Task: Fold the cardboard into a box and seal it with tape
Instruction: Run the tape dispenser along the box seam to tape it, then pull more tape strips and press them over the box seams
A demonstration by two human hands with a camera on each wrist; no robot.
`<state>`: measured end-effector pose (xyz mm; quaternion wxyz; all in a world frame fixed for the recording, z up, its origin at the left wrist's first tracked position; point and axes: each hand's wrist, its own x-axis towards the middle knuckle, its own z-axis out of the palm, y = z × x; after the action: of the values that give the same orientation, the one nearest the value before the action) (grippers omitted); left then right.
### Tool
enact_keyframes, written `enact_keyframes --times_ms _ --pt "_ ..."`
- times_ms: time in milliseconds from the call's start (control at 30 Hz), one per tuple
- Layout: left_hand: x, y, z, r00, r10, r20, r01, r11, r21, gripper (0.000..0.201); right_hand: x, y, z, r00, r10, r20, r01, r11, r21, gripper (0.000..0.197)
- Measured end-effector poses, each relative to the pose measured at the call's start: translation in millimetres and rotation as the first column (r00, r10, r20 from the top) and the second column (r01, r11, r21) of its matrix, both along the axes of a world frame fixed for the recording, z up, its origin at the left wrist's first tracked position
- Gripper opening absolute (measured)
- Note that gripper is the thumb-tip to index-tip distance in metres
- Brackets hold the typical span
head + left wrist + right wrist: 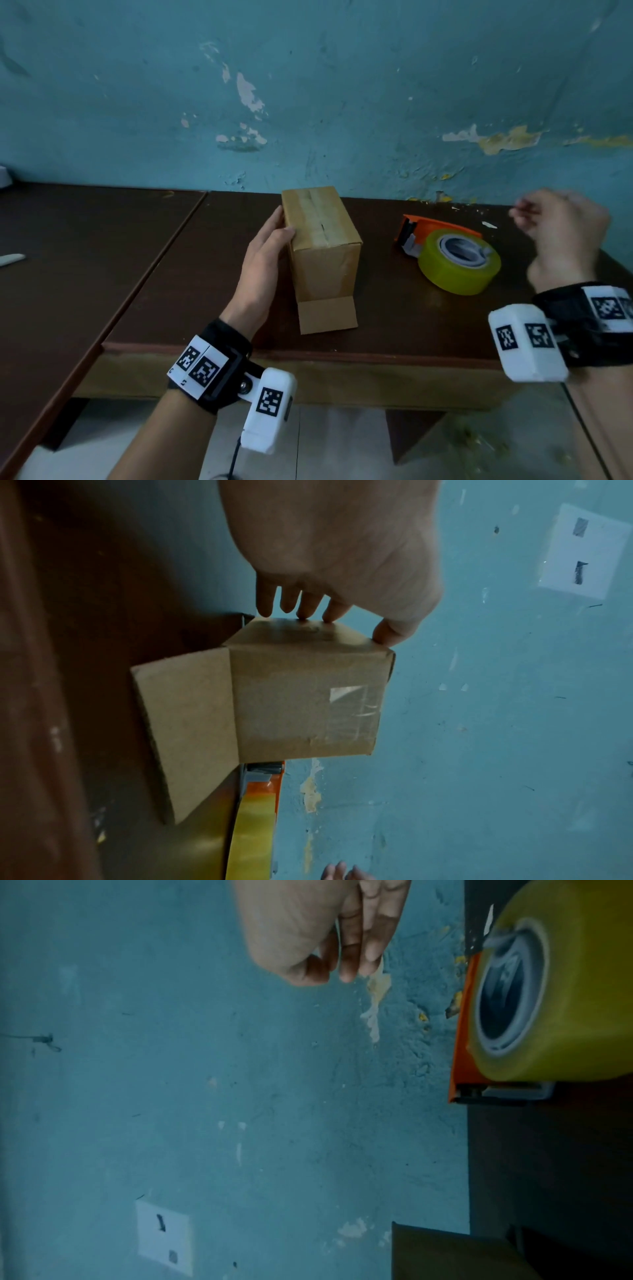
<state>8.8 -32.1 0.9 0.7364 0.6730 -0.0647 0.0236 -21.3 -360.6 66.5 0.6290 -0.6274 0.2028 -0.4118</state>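
Note:
A small brown cardboard box (322, 246) stands on the dark wooden table (394, 322), its top seam covered with clear tape. One bottom flap (327, 313) lies flat on the table towards me. My left hand (270, 236) rests flat against the box's left side with the thumb on the top edge; the left wrist view shows its fingertips (308, 610) touching the box (304, 702) and the flap (185, 723). An orange tape dispenser with a yellow roll (459, 260) lies right of the box. My right hand (561, 233) hovers beyond it, fingers loosely curled and holding nothing (325, 934).
The peeling blue wall (342, 102) rises directly behind the table. A second table (68, 257) adjoins on the left with a small white object (12, 259) on it. The table's front edge (308, 353) is close to my wrists. A white wall socket (162, 1234) shows on the wall.

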Motion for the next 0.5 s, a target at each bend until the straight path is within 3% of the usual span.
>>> enact_keyframes --times_ms 233,300,400,500 --pt "-8.3 -9.3 6.8 0.997 -0.08 0.003 0.08 0.996 0.046 0.05 7.6 -5.9 -28.7 0.976 -0.036 -0.214 0.031 0.999 -0.027 0.009" --pt "-11.2 -11.8 8.0 0.996 -0.084 0.024 0.081 0.994 0.078 0.05 9.2 -5.4 -35.6 0.954 -0.019 -0.3 -0.002 0.998 -0.068 0.018" --pt "-12.7 -14.2 5.4 1.0 -0.028 0.01 0.027 0.998 0.048 0.052 10.7 -5.2 -45.9 0.874 0.041 -0.485 -0.089 0.993 -0.076 0.03" --pt "-11.4 -12.2 2.1 0.998 0.064 -0.015 -0.063 0.998 0.017 0.053 10.4 -7.5 -54.2 0.728 -0.015 -0.686 -0.182 0.96 -0.214 0.036"
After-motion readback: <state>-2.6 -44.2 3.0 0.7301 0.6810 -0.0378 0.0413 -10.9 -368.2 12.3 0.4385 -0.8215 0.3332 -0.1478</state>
